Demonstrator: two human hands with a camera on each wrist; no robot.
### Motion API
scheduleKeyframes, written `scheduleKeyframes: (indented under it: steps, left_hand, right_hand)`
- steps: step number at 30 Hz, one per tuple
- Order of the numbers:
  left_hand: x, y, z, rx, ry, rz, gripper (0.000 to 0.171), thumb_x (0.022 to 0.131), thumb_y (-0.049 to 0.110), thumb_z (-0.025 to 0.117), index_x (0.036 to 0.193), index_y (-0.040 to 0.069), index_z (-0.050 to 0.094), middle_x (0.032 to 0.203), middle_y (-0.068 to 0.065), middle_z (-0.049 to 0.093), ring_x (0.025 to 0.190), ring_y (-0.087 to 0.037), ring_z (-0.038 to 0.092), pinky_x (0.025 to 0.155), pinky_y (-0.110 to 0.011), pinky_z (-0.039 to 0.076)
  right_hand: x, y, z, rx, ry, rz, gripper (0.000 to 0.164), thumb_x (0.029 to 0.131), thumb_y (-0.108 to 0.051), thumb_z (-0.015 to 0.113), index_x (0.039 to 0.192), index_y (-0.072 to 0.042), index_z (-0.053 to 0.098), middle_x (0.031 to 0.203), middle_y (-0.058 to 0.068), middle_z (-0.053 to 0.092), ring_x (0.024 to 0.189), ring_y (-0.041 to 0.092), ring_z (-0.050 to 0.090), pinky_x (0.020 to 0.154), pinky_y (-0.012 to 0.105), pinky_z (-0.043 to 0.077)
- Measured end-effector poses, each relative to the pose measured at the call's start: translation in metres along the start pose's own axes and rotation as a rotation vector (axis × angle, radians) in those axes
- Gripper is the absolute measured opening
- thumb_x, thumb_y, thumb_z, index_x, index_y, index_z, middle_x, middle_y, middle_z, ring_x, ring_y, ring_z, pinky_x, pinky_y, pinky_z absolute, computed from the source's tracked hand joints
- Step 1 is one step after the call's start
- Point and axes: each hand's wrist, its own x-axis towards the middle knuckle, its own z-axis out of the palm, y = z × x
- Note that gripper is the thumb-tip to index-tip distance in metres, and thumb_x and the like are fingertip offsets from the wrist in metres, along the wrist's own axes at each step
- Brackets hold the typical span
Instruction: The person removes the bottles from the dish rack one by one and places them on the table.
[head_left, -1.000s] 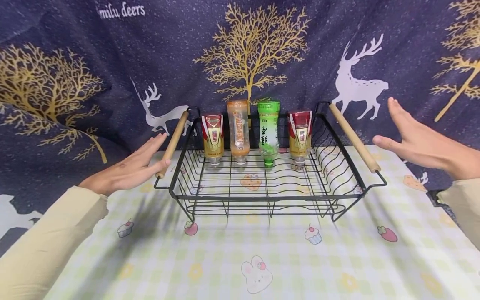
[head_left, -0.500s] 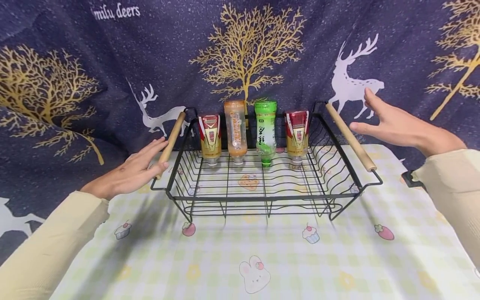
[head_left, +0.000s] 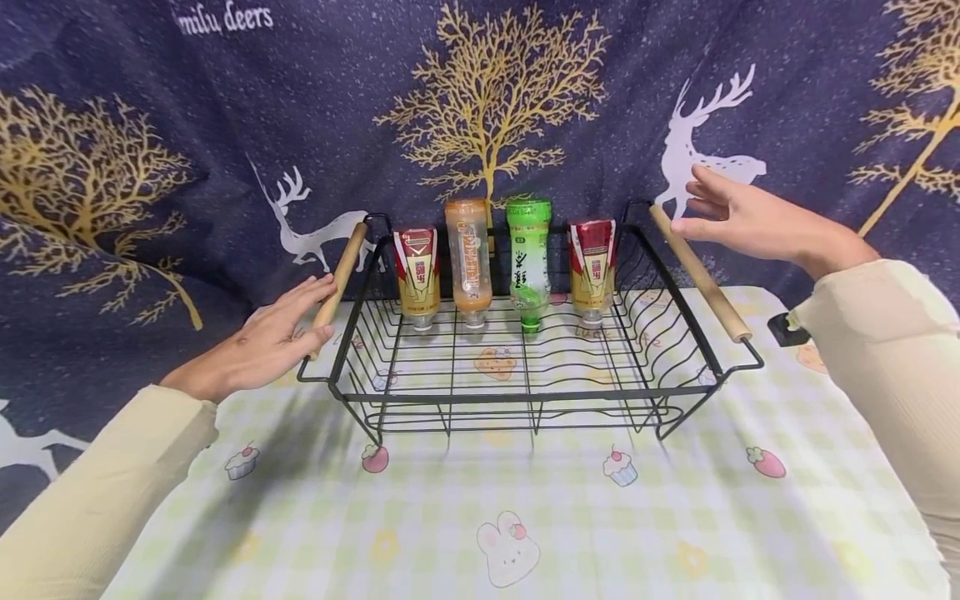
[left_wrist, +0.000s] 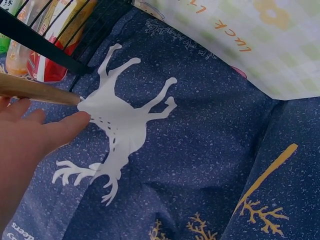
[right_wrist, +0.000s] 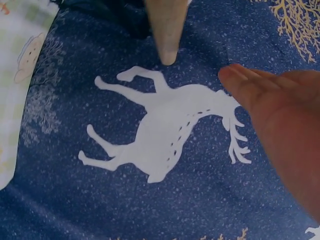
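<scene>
A black wire dish rack (head_left: 517, 397) with two wooden handles stands on the table. Along its back side, cap down, are a red-and-gold squeeze tube (head_left: 418, 279), an orange bottle (head_left: 470, 267), a green-and-clear bottle (head_left: 530, 262) and a second red-and-gold tube (head_left: 592, 271). My left hand (head_left: 258, 337), fingers extended, is right at the left wooden handle (head_left: 343, 275); the left wrist view has its thumb just beside that handle (left_wrist: 40, 90). Above the right wooden handle (head_left: 697, 271) hovers my right hand (head_left: 765, 221), fingers loosely bent, holding nothing. In the right wrist view this hand (right_wrist: 285, 115) is apart from the handle.
A pale green checked tablecloth (head_left: 510, 483) with printed cupcakes, strawberries and a rabbit covers the table. Directly behind the rack hangs a dark blue cloth (head_left: 322, 100) printed with deer and gold trees. A small black device (head_left: 787, 329) sits at the right wrist.
My right hand has moved left and slightly upward, from beyond the right handle to over its far end. The left hand has barely moved. The whole scene has shifted slightly left in view.
</scene>
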Motion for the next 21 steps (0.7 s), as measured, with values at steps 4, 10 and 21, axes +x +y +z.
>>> scheduleKeyframes:
  steps: [4, 10, 21]
  left_hand:
    - [0.000, 0.000, 0.001, -0.005, 0.006, -0.002, 0.060, 0.101, 0.025, 0.056, 0.154, 0.005, 0.036, 0.164, -0.008, 0.023, 0.151, -0.030, 0.015, 0.114, -0.065, 0.019]
    - [0.000, -0.001, 0.001, -0.007, 0.018, 0.007, 0.060, 0.100, 0.025, 0.056, 0.153, 0.004, 0.036, 0.163, -0.010, 0.024, 0.151, -0.031, 0.016, 0.112, -0.067, 0.019]
    - [-0.002, -0.004, 0.007, -0.033, 0.061, 0.025, 0.058, 0.099, 0.019, 0.058, 0.152, 0.004, 0.039, 0.162, -0.011, 0.028, 0.145, -0.036, 0.029, 0.109, -0.050, 0.032]
  right_hand:
    - [0.005, -0.008, -0.001, 0.017, 0.000, 0.012, 0.089, 0.104, -0.044, 0.049, 0.156, -0.023, -0.019, 0.166, 0.009, -0.005, 0.150, 0.039, 0.008, 0.116, 0.064, 0.013]
    - [0.011, -0.019, -0.003, 0.037, 0.048, 0.011, 0.088, 0.103, -0.046, 0.050, 0.158, -0.021, -0.014, 0.166, 0.008, 0.000, 0.149, 0.038, 0.013, 0.117, 0.061, 0.016]
    - [0.027, -0.030, 0.004, 0.002, 0.062, 0.021, 0.094, 0.099, -0.053, 0.053, 0.160, -0.015, -0.008, 0.165, 0.015, 0.008, 0.148, 0.041, 0.016, 0.116, 0.062, 0.019]
